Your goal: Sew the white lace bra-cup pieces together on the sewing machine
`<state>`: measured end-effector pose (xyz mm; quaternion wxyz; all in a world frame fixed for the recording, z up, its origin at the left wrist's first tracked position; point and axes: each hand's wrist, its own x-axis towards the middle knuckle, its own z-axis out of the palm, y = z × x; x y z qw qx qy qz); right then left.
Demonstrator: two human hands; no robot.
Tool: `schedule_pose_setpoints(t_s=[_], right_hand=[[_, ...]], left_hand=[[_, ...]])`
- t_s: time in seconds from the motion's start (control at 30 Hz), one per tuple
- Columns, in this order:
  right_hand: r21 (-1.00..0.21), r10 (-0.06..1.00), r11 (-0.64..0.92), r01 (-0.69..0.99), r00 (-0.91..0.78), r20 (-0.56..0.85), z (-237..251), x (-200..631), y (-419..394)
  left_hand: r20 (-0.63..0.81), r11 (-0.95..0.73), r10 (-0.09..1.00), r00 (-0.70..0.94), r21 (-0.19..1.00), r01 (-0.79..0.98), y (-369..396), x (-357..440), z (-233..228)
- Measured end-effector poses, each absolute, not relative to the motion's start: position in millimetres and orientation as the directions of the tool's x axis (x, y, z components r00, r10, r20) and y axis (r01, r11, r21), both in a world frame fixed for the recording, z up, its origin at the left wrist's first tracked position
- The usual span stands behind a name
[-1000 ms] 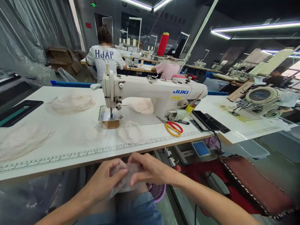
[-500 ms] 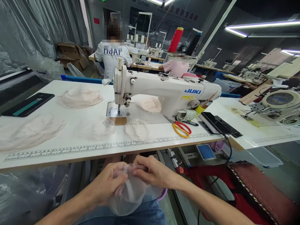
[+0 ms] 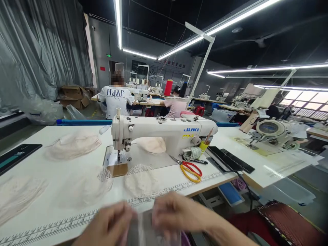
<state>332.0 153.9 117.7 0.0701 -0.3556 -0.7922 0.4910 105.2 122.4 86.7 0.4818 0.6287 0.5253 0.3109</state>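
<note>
My left hand point(image 3: 109, 224) and my right hand point(image 3: 176, 213) are blurred at the bottom edge, both gripping a sheer mesh piece point(image 3: 146, 229) with a ribbed band down its middle, held at the table's front edge. Just beyond them lie two pale mesh caps point(image 3: 139, 181) on the white table point(image 3: 51, 191), in front of the white JUKI sewing machine point(image 3: 164, 131).
Red and yellow scissors point(image 3: 189, 169) lie right of the needle, beside a coil of white cord point(image 3: 192, 153). Stacks of pale mesh pieces point(image 3: 73, 147) sit on the left. A dark tablet point(image 3: 15, 155) is far left. Two people sit with their backs turned behind the machine.
The view has tilted upward, so the ceiling lights show. My hands have risen from my lap to the table's front edge, still holding the mesh piece, now blurred.
</note>
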Motion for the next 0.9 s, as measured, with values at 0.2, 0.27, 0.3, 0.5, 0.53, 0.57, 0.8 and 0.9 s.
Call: schedule_pose_setpoints(t_s=[0.2, 0.27, 0.3, 0.5, 0.53, 0.57, 0.8, 0.9], right_hand=[[-0.573, 0.933, 0.210, 0.792, -0.338, -0.125, 104.1, 319.6, 248.5], [-0.488, 0.954, 0.207, 0.848, -0.285, -0.091, 91.3, 316.6, 261.6], [-0.446, 0.959, 0.211, 0.870, -0.272, -0.078, 85.5, 315.4, 264.7], [-0.209, 0.955, 0.273, 0.939, -0.291, -0.059, 74.8, 326.1, 269.2], [-0.173, 0.958, 0.271, 0.947, -0.283, -0.052, 75.4, 333.5, 271.0], [-0.140, 0.961, 0.265, 0.954, -0.273, -0.040, 75.5, 341.8, 273.1], [0.273, 0.745, 0.416, 0.868, -0.497, 0.446, 78.0, 339.2, 243.2], [0.048, 0.656, 0.709, 0.703, -0.683, 0.321, 85.5, 287.1, 213.1]], left_hand=[[-0.093, -0.154, 0.942, 0.324, 0.736, 0.659, 254.1, 117.6, 92.5], [-0.086, -0.188, 0.939, 0.333, 0.684, 0.705, 269.4, 120.9, 83.4], [-0.080, -0.204, 0.938, 0.338, 0.661, 0.722, 270.4, 121.4, 80.7], [0.007, -0.257, 0.955, 0.297, 0.521, 0.814, 237.6, 74.5, 108.3], [0.059, -0.278, 0.957, 0.284, 0.469, 0.838, 230.4, 56.4, 114.8], [0.093, -0.292, 0.956, 0.279, 0.415, 0.862, 222.5, 36.5, 119.7], [-0.100, -0.210, 0.965, 0.244, 0.269, 0.940, 171.9, -33.8, 96.0], [-0.097, -0.241, 0.957, 0.275, 0.267, 0.933, 166.7, -4.5, 81.7]])
